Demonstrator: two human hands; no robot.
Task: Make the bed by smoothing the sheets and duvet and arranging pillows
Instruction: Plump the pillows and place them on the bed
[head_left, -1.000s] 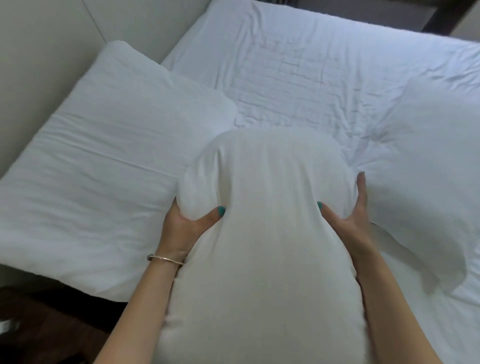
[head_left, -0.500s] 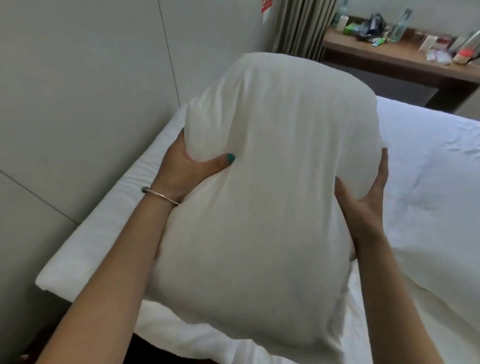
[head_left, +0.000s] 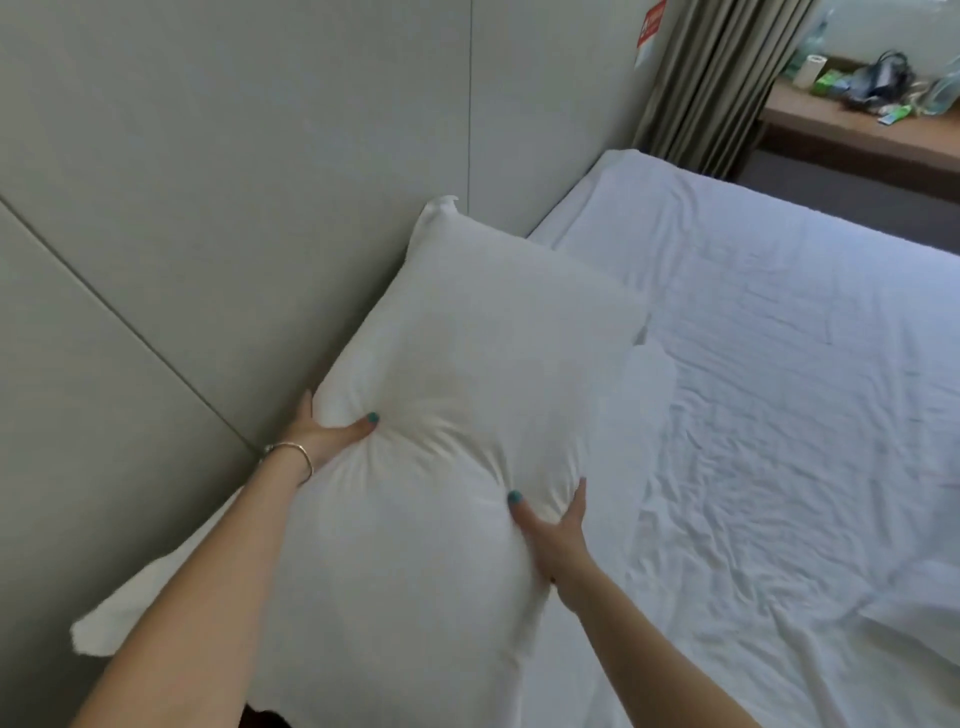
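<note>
Leftmost, the left hand (head_left: 328, 435) grips the plump white fabric pillow (head_left: 457, 415) by its edge, thumb dug into the front and fingers hidden behind. The pillow stands against the grey padded headboard (head_left: 208, 208). Opposite, the right hand (head_left: 551, 530) clasps its other edge, above the creased white bedsheet (head_left: 779, 441).

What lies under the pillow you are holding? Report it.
Under the held pillow, another pillow pokes out at lower left, flat along the wall panel. The rest of it and the sheet beneath are covered.
</note>
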